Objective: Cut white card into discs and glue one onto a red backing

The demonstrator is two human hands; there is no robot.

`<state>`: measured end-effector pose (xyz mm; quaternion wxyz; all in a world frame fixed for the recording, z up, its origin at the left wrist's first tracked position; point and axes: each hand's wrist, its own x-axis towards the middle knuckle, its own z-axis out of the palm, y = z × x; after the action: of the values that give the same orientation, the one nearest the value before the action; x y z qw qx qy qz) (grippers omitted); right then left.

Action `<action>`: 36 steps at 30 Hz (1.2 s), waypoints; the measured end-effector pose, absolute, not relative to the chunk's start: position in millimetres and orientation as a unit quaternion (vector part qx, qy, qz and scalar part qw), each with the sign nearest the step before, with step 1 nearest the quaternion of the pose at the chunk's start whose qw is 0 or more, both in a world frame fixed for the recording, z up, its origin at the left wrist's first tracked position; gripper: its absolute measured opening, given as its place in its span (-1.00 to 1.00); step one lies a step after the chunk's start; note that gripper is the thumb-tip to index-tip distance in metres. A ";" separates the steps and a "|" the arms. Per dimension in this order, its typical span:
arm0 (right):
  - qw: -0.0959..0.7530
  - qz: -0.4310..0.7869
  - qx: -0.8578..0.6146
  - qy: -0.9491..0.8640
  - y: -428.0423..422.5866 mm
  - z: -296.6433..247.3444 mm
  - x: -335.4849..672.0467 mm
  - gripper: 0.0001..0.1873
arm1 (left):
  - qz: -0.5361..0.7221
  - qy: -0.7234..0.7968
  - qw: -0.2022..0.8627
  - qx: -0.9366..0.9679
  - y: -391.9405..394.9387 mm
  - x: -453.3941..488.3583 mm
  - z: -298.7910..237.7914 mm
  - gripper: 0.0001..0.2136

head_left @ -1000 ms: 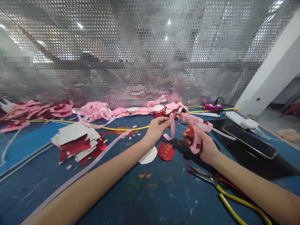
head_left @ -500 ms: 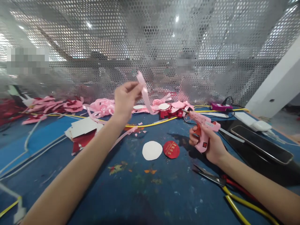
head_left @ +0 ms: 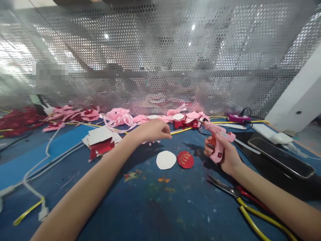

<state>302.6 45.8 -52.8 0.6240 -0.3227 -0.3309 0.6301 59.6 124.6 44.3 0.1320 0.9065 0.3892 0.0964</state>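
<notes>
My right hand [head_left: 224, 154] grips a pink glue gun [head_left: 218, 135], its fingers by the orange trigger and its nozzle pointing away and to the left. A whitish glue stick [head_left: 248, 146] sticks out of its back. My left hand [head_left: 156, 130] hangs above the middle of the table with the fingers curled together; no ribbon shows in it. Below it lie a white paper disc [head_left: 166, 160] and, beside that, a red disc [head_left: 185, 159] with gold lettering. Scissors [head_left: 232, 190] with yellow handles lie close to my right forearm.
Pink ribbon [head_left: 117, 117] and red scraps [head_left: 20, 122] are heaped along the perforated metal screen [head_left: 160, 60]. White and red card pieces [head_left: 100, 137] lie at left. A phone [head_left: 281, 157] rests on a black sheet at right. Cables [head_left: 37, 167] cross the table [head_left: 150, 214].
My left hand has come down and to the right, and the pink ribbon strip it held no longer shows in it. The glue gun has hardly moved. The view has shifted slightly.
</notes>
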 end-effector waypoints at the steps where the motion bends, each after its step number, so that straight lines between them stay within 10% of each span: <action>1: 0.623 0.632 -0.321 -0.330 45.9 -53.0 302.7 -0.80 | 0.066 0.370 0.178 0.909 118.0 64.0 41.0 -0.84; 10: 0.645 0.577 -0.332 -0.375 49.2 -56.6 306.0 -0.74 | 0.043 0.379 0.204 0.901 97.1 100.5 -16.3 -0.50; 21: 0.704 0.323 -0.422 -0.472 47.6 -49.5 314.4 -0.81 | 0.348 0.414 0.497 0.678 116.0 100.4 -26.9 -0.74; 27: 0.516 -0.060 -0.427 -0.740 48.4 -56.6 326.3 -0.88 | 0.435 0.409 0.489 0.636 118.0 103.0 -54.6 -0.81; 31: 0.419 -0.092 -0.430 -0.794 51.9 -61.8 329.2 -0.88 | 0.452 0.427 0.372 0.689 122.4 101.1 -60.3 -0.84; 36: 0.407 -0.072 -0.450 -0.792 52.6 -62.8 327.7 -0.90 | 0.483 0.421 0.499 0.584 123.1 104.3 -63.1 -0.83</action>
<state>327.7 52.6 -62.8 0.4074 -0.4499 -0.7915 -0.0716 104.3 123.1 -63.1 0.4988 0.5840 0.4210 0.4826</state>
